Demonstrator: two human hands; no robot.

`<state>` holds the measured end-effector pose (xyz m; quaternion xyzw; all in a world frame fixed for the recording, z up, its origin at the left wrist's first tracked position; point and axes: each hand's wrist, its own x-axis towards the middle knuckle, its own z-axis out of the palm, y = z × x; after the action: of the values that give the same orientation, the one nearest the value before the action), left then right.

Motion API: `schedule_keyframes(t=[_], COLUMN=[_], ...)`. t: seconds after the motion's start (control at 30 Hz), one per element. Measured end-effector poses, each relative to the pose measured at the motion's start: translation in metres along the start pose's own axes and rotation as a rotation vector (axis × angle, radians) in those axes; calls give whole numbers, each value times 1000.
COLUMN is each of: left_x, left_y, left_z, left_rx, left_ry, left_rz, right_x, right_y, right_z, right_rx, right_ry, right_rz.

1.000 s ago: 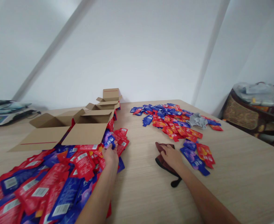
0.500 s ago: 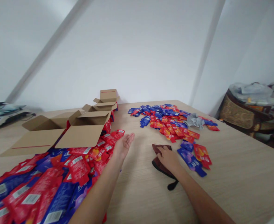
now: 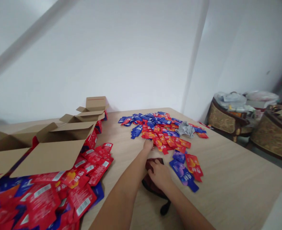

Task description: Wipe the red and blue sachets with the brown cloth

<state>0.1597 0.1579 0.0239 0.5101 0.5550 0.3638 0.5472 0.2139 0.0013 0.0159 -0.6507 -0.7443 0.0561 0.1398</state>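
Note:
My left hand [image 3: 148, 145] reaches forward to the near edge of a spread of red and blue packets [image 3: 160, 127] on the wooden table [image 3: 227, 172]. Its fingers touch a red packet there; I cannot see whether they grip it. My right hand [image 3: 159, 174] lies flat, fingers down, on a dark maroon cloth [image 3: 152, 185] with a black strap end. A few loose blue and red packets [image 3: 186, 167] lie just right of that hand.
Open cardboard boxes [image 3: 59, 140] stand at the left, with a big heap of red and blue packets [image 3: 59, 191] in front of them. A grey crumpled item [image 3: 186, 128] lies among the far packets. Cluttered armchairs [image 3: 227, 116] stand past the table's right edge.
My left hand left the packet heap at the left, opened, and swung right and forward to the far spread of packets. The view has turned to the right. My right hand stays on the cloth.

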Motion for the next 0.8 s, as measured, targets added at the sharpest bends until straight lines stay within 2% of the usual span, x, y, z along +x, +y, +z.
schedule_keyframes(t=[0.13, 0.27, 0.37, 0.5, 0.53, 0.6, 0.67, 0.73, 0.8], left_x=[8, -12, -49, -112, -127, -150, -165, -172, -173], left_y=[-2, -18, -41, -67, -72, -78, -81, -82, -83], left_z=[-1, -32, -70, -108, -113, -117, -118, -120, -123], left_rx=[158, 269, 315, 324, 321, 296, 248, 216, 200], left_ry=[45, 88, 111, 109, 91, 6, -98, -166, -190], left_rz=[-47, -82, -103, -124, -133, -154, -157, -139, -121], right_x=[1, 1, 0, -3, -5, -13, -24, -32, -32], right_y=[1, 0, 5, 13, 10, -3, -24, -41, -46], right_z=[2, -2, -11, -30, -34, -37, -32, -22, -12], right_rx=[13, 29, 98, 395, 469, 527, 446, 288, 129], right_ry=[8, -8, -66, -235, -234, -151, -82, -96, -103], right_rz=[-4, -1, -45, -240, -276, -316, -350, -373, -316])
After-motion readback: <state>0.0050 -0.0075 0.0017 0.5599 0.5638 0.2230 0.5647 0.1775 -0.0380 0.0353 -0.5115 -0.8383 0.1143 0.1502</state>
